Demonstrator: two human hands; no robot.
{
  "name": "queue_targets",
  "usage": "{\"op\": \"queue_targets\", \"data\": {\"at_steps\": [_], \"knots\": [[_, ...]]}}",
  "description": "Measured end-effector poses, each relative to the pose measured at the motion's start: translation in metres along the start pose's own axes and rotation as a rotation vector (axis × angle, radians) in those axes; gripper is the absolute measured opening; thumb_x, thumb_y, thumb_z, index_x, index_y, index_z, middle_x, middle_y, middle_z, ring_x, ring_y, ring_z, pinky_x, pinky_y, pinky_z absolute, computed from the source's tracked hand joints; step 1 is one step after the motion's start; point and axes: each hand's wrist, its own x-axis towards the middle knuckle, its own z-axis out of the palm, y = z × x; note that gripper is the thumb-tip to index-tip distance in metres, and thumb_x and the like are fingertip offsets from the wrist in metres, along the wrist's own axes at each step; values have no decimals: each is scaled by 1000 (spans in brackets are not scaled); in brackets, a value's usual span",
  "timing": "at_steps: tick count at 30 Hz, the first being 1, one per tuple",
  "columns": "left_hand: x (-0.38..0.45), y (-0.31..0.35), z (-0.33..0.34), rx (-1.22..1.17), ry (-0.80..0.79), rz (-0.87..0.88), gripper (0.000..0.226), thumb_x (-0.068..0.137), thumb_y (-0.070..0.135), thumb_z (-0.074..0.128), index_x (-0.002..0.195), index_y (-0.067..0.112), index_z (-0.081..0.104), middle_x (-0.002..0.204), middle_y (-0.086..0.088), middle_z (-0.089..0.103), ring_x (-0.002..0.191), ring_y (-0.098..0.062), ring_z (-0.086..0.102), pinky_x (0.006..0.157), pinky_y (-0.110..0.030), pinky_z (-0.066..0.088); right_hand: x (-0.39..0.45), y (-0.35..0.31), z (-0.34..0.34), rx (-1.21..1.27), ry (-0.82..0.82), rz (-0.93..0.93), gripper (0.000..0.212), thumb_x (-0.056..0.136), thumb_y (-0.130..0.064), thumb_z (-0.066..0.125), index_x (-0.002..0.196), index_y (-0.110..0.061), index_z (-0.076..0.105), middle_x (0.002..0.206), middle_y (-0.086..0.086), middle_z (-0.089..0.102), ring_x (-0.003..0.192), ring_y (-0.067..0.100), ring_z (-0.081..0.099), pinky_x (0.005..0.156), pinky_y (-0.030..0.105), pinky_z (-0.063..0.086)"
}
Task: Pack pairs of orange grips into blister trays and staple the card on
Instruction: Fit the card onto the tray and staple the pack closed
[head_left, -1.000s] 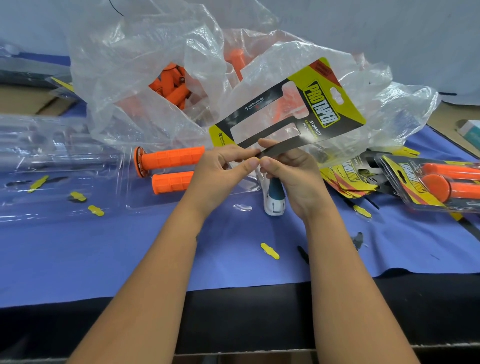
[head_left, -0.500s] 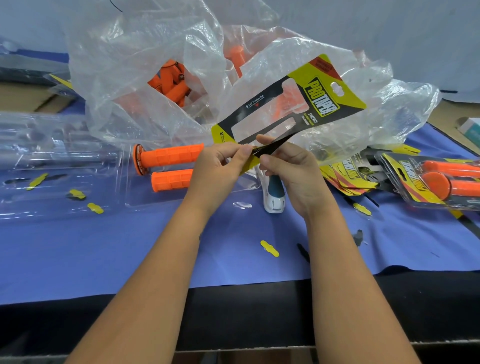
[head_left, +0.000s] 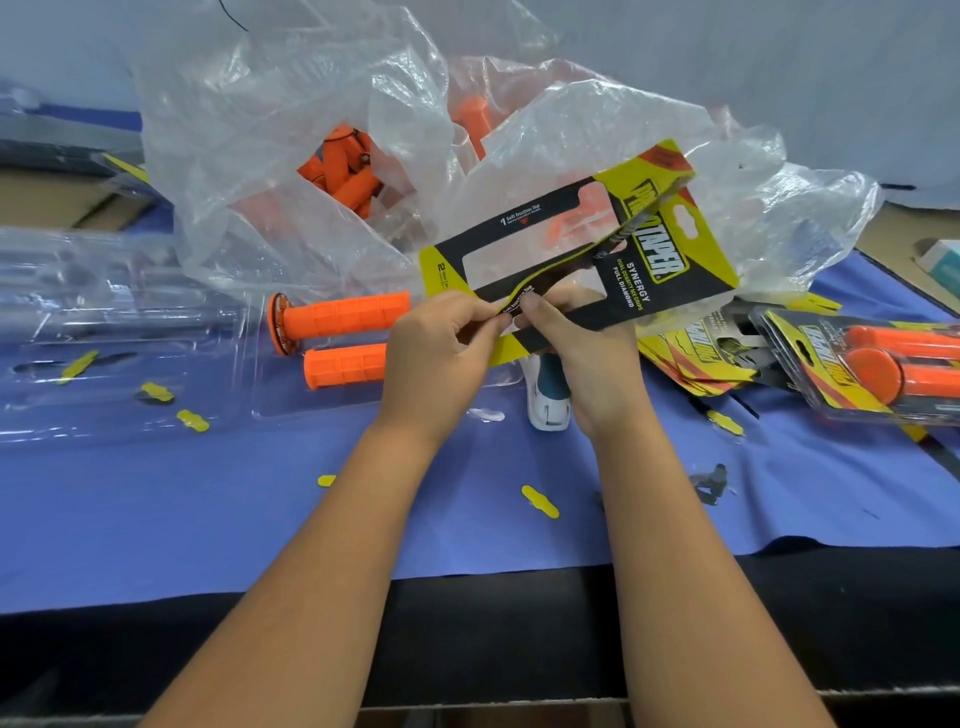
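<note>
A yellow and black printed card (head_left: 644, 260) is held up over the table by both hands. My left hand (head_left: 441, 358) and my right hand (head_left: 576, 353) pinch its near edge, where two card layers are peeling apart. Two orange grips (head_left: 343, 317) lie in a clear blister tray (head_left: 311, 410) just left of my left hand. A white and teal stapler (head_left: 548, 397) stands on the blue cloth, partly hidden behind my right hand.
A big clear plastic bag (head_left: 260, 130) with several loose orange grips (head_left: 348, 166) fills the back. Empty clear trays (head_left: 104, 312) lie at left. Spare cards (head_left: 696, 358) and a packed blister (head_left: 883, 364) lie at right. Small yellow card scraps (head_left: 540, 501) dot the cloth.
The card has tilted and its two layers have spread wider apart at the near edge between my fingers. Both hands stay in nearly the same place.
</note>
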Motion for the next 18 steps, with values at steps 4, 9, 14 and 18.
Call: {"op": "queue_targets", "data": {"at_steps": [4, 9, 14, 18], "knots": [[-1, 1, 3, -13, 16, -41, 21, 79, 10, 77, 65, 4, 63, 62, -2, 53, 60, -8, 40, 55, -19, 32, 0, -2, 2, 1, 21, 17, 14, 88, -1, 66, 75, 0, 65, 81, 23, 63, 79, 24, 61, 76, 33, 51], [-1, 0, 2, -20, 18, -17, 28, 77, 8, 77, 60, 5, 55, 60, 3, 45, 57, -8, 38, 53, -21, 30, -1, -3, 6, 91, 50, 41, 13, 89, -2, 66, 78, 4, 63, 76, 17, 58, 77, 26, 58, 74, 33, 50], [-2, 0, 3, 12, -13, 31, 27, 78, 10, 76, 63, 6, 54, 62, 5, 45, 60, -14, 42, 54, -30, 35, 0, -4, 2, 206, 54, 73, 22, 92, -1, 61, 71, -4, 55, 67, 10, 55, 71, 27, 55, 69, 34, 51], [-6, 12, 2, 8, -29, 16, 18, 78, 23, 73, 86, 13, 60, 81, 4, 57, 76, -10, 49, 66, -17, 38, 0, -3, 5, 92, 17, 25, 20, 89, 3, 64, 72, -3, 56, 70, 10, 55, 69, 20, 54, 62, 29, 48]]}}
